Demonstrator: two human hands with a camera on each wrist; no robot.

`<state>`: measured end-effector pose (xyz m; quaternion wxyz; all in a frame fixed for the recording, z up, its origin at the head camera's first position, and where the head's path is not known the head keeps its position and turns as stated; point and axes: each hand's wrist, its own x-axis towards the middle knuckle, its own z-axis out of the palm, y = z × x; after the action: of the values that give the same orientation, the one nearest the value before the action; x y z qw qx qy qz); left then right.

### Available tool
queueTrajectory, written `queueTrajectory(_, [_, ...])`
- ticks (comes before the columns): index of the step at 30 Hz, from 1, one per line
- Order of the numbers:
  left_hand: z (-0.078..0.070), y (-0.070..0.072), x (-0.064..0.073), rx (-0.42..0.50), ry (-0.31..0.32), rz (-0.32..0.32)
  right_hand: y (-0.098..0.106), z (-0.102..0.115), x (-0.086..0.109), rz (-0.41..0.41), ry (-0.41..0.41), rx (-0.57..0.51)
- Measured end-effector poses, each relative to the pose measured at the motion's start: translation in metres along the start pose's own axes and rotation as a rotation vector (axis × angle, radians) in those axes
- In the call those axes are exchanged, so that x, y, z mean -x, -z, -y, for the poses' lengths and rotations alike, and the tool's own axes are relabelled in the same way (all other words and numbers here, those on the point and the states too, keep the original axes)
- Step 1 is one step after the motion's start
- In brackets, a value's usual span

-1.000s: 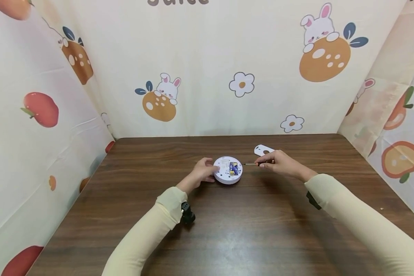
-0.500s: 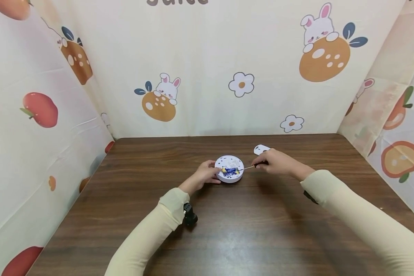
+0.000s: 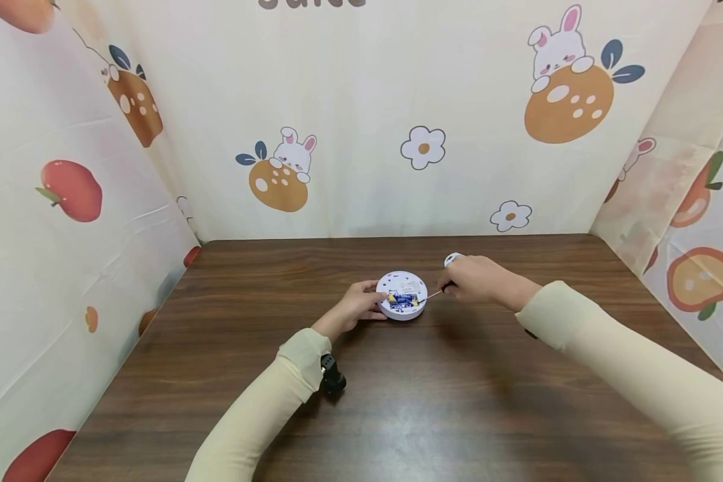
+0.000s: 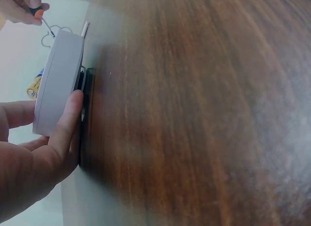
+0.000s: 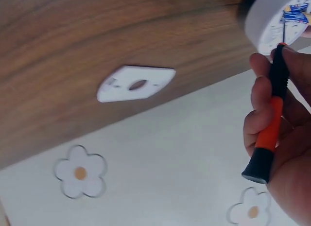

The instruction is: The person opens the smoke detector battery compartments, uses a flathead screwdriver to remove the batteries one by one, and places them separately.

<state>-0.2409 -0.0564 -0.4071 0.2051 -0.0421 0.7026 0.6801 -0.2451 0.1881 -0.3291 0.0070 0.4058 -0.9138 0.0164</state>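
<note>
A round white device (image 3: 402, 281), resembling a smoke alarm, has its back facing up and batteries (image 3: 402, 299) in blue and yellow wraps in its bay. My left hand (image 3: 357, 306) grips its left edge, thumb on top and fingers at the rim. In the left wrist view one battery (image 4: 35, 87) stands proud of the housing's face. My right hand (image 3: 478, 280) holds a screwdriver (image 5: 268, 124) with a black and orange handle. Its thin shaft reaches over the rim, its tip right at the batteries' right end.
A white mounting plate (image 5: 138, 83) with an oval hole lies on the wooden table (image 3: 289, 268), behind my right hand. Beyond the table's back edge hangs a printed curtain (image 3: 361, 120), with more curtain on both sides.
The device has turned, bringing its batteries from upright to sideways. The screwdriver tip has moved from outside the rim onto the battery bay, and my right hand has shifted left, covering more of the plate.
</note>
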Motion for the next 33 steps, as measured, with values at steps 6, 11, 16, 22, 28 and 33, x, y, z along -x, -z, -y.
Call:
queueTrajectory(6, [0.001, -0.002, -0.001, 0.004, -0.004, -0.006, 0.010, 0.013, -0.004, 0.030, 0.004, 0.050])
queueTrajectory(11, [0.001, -0.004, -0.001, -0.002, -0.007, -0.012, 0.002, 0.008, -0.001, -0.016, 0.018, -0.038])
queueTrajectory(16, [0.001, -0.002, -0.001, 0.001, -0.006, -0.024, -0.022, -0.004, 0.010, -0.096, -0.024, -0.286])
queueTrajectory(22, [0.001, 0.001, -0.001, 0.010, -0.002, -0.031, -0.053, -0.011, 0.021, -0.203, -0.128, -0.520])
queueTrajectory(28, [0.002, 0.003, -0.002, 0.023, 0.005, -0.028, -0.070, -0.013, 0.026, -0.240, -0.199, -0.662])
queueTrajectory(33, [0.001, 0.003, -0.002, 0.014, -0.005, -0.025, -0.078, -0.017, 0.028, -0.214, -0.246, -0.792])
